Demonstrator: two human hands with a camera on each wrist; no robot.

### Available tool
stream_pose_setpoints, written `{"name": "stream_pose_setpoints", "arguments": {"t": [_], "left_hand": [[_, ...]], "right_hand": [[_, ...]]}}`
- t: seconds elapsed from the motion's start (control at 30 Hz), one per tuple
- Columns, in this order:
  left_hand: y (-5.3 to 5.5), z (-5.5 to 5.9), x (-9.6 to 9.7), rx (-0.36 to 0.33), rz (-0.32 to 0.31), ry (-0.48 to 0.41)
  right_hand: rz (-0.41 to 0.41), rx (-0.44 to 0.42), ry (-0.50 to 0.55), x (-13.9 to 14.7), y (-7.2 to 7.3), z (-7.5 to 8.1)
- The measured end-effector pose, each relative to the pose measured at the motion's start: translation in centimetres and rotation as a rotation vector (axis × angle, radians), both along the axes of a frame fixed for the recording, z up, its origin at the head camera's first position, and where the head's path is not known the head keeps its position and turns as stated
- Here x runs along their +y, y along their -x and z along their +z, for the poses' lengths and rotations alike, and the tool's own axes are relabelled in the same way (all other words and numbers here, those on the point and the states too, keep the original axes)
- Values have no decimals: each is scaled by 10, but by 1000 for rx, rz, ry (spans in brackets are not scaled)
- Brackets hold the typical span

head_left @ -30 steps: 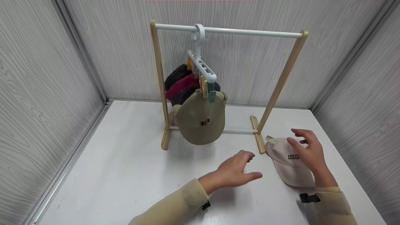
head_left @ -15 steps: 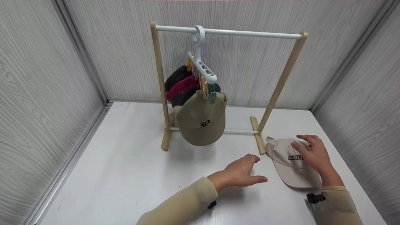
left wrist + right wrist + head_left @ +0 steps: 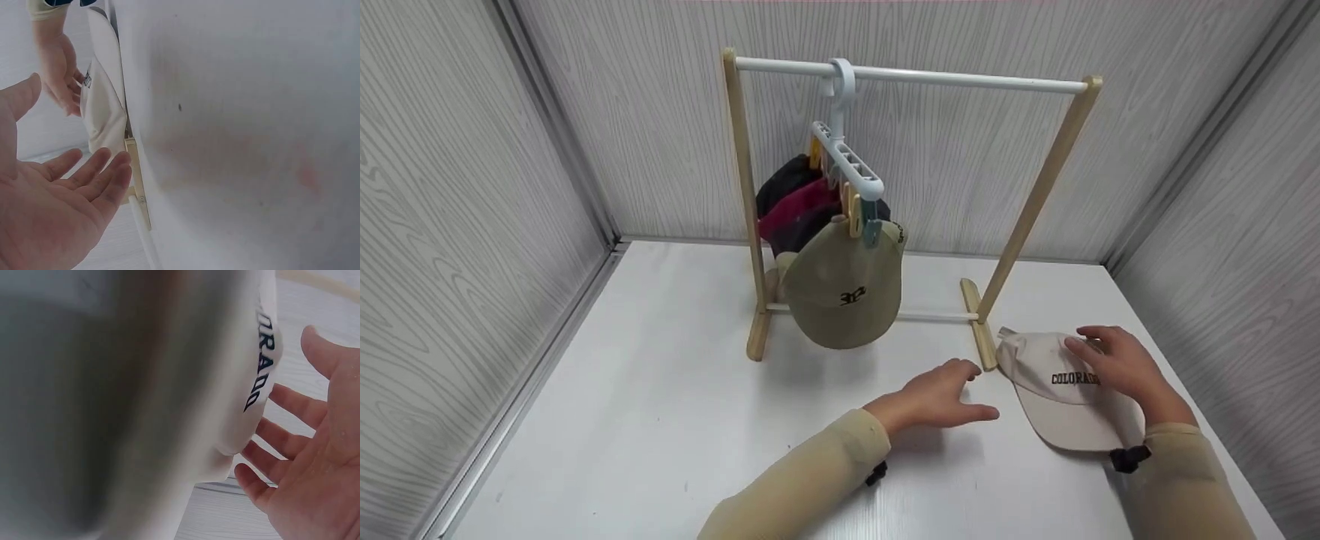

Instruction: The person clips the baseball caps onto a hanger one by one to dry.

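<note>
On the white table at the right lies a pale beige baseball cap (image 3: 1057, 405) with dark COLORADO lettering, its brim toward me. My right hand (image 3: 1121, 367) is at the cap's right side, fingers apart and relaxed. In the right wrist view the fingertips (image 3: 264, 439) come right up to the crown's edge, with the thumb held away. My left hand (image 3: 937, 394) hovers over the table left of the cap, thumb and fingers spread, nothing between them. The left wrist view shows its palm turned toward the cap, which stands beyond the fingertips.
A wooden rack (image 3: 1039, 199) with a white rod stands at the back. From it hangs a white clip hanger (image 3: 847, 161) holding an olive cap (image 3: 847, 300) and several darker caps behind, one of them maroon (image 3: 799, 208). The rack's right foot (image 3: 979, 330) is close to the beige cap.
My right hand has lowered and shifted right along the cap, showing more of its lettering. My left hand has moved slightly right. The caps and rack stay put.
</note>
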State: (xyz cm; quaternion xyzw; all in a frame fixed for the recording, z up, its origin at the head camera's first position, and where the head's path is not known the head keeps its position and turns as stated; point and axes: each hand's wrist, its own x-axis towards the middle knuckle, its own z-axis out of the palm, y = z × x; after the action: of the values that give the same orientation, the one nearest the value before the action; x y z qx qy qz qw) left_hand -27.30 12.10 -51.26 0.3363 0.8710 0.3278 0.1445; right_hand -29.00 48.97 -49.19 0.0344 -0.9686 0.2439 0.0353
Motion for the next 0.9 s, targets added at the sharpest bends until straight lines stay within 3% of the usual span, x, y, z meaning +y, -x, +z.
{"name": "stream_pose_setpoints", "arguments": {"t": [0.37, 0.9], "left_hand": [[8, -3, 5, -6, -2, -11], [12, -4, 2, -17, -10, 1]], "right_hand": [[61, -74, -68, 6, 15, 6], [103, -255, -72, 20, 13, 26]]}}
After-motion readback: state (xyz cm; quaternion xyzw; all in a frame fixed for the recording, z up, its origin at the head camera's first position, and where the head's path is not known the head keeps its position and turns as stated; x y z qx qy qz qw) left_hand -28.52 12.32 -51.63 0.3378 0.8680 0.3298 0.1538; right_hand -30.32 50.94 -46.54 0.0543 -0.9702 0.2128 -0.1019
